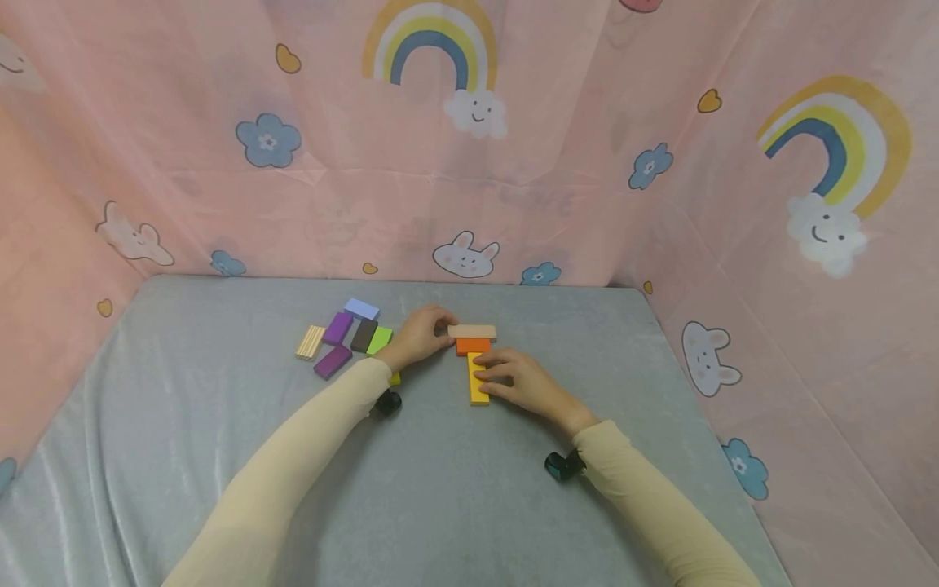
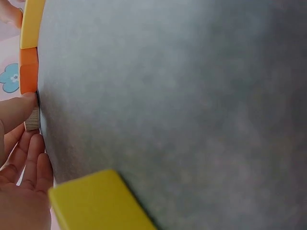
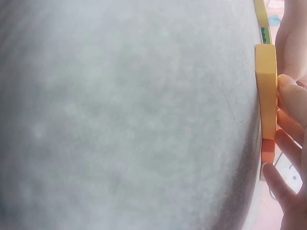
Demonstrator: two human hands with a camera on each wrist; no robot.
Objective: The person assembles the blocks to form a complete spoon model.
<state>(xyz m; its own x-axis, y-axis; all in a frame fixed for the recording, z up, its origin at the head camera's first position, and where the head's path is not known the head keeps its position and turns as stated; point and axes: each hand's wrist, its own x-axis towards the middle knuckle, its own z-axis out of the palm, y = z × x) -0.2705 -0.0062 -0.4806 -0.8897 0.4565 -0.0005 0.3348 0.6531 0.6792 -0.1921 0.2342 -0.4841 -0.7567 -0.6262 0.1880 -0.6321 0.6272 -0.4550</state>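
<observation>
In the head view a row of blocks lies end to side on the grey cloth. A beige wooden block (image 1: 472, 332) lies crosswise at the far end, against an orange block (image 1: 473, 348), and a longer yellow block (image 1: 478, 399) runs toward me from it. My left hand (image 1: 418, 334) pinches the beige block's left end between thumb and fingers; its ridged end (image 2: 32, 120) shows in the left wrist view. The fingers of my right hand (image 1: 530, 383) rest loosely on the yellow block, with one fingertip beside the orange block (image 3: 268, 150) in the right wrist view.
Left of my left hand lie loose blocks: a blue one (image 1: 362, 309), two purple ones (image 1: 338, 328), a dark one (image 1: 363, 335), a green one (image 1: 379, 339) and a striped wooden piece (image 1: 310, 342). A yellow-green block (image 2: 98, 201) is partly hidden under the left wrist.
</observation>
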